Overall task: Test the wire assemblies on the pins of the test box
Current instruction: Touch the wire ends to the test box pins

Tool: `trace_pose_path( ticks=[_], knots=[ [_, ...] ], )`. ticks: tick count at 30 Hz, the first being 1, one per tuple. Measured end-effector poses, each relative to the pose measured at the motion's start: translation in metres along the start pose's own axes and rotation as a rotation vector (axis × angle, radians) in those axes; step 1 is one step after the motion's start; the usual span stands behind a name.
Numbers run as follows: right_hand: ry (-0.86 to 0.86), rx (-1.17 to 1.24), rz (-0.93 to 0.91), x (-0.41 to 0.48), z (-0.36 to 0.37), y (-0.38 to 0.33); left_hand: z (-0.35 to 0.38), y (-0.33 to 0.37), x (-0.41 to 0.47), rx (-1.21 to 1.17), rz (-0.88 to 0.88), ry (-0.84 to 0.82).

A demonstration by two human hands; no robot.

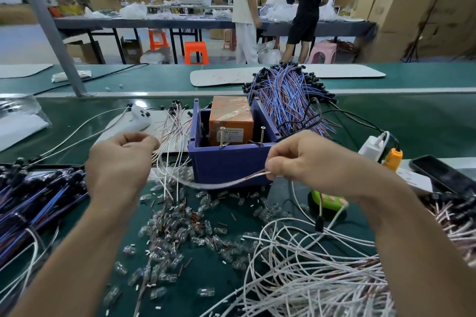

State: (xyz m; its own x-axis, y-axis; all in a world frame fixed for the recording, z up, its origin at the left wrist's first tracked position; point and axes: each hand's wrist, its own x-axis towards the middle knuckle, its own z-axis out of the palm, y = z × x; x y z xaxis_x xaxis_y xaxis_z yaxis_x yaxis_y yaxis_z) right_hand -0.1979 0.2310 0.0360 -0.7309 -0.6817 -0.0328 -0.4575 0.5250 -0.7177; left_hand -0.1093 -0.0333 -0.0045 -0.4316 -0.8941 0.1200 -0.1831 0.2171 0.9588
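Wire assembly: one pale, thin wire assembly hangs in a shallow sag just in front of the near wall of the test box; its long axis runs left to right, and the right end rises to the fingers.
Right hand: the right hand pinches the wire's right end between thumb and forefinger, the other fingers curled.
Left hand: the left hand has its fingers curled and its thumb and forefinger pinched on the wire's left end, which is blurred.
Test box: blue and open-topped, with two upright screw pins at its near rim and an orange block inside.
Surface: green bench mat strewn with clear connectors; white wire loops near right, a blue-purple bundle behind the box.
Room: a warehouse with stacked cardboard boxes, orange stools and people at a far table.
Writing: the block's label is too small to read.
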Motion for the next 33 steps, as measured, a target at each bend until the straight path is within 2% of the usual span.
trace_pose_path(
  ticks=[2, 3, 5, 6, 8, 9, 14, 20, 24, 27, 30, 33],
  knots=[
    [-0.039, -0.042, -0.006, 0.000, 0.009, -0.008, -0.007, 0.010, -0.010, 0.262, 0.203, 0.052],
    [-0.070, -0.070, -0.009, 0.000, 0.013, -0.012, -0.011, 0.018, -0.021, 0.290, 0.358, 0.020],
    [-0.092, -0.121, -0.013, 0.000, 0.022, -0.020, -0.012, 0.035, -0.046, 0.256, 0.571, -0.244],
    [-0.084, -0.141, -0.012, 0.000, 0.025, -0.023, -0.010, 0.040, -0.057, 0.276, 0.604, -0.428],
    [-0.058, -0.175, 0.005, 0.000, 0.030, -0.025, -0.004, 0.042, -0.075, 0.377, 0.597, -0.715],
    [-0.047, -0.197, 0.019, 0.000, 0.032, -0.025, 0.000, 0.040, -0.079, 0.418, 0.593, -0.774],
    [-0.013, -0.223, 0.035, -0.002, 0.036, -0.026, 0.006, 0.034, -0.074, 0.522, 0.526, -0.872],
    [0.007, -0.204, -0.024, -0.020, 0.020, -0.025, -0.010, 0.043, -0.055, 0.420, 0.453, -0.982],
    [-0.042, -0.134, 0.011, -0.049, -0.007, -0.012, -0.015, 0.042, -0.049, 0.373, 0.440, -1.105],
    [0.012, -0.181, 0.085, -0.066, -0.026, 0.001, -0.007, 0.039, -0.060, 0.383, 0.456, -1.195],
    [0.108, -0.241, 0.167, -0.080, -0.037, 0.016, 0.007, 0.035, -0.079, 0.430, 0.473, -1.200],
    [0.189, -0.330, 0.221, -0.100, -0.046, 0.032, 0.018, 0.030, -0.102, 0.446, 0.537, -1.113]
  ],
)
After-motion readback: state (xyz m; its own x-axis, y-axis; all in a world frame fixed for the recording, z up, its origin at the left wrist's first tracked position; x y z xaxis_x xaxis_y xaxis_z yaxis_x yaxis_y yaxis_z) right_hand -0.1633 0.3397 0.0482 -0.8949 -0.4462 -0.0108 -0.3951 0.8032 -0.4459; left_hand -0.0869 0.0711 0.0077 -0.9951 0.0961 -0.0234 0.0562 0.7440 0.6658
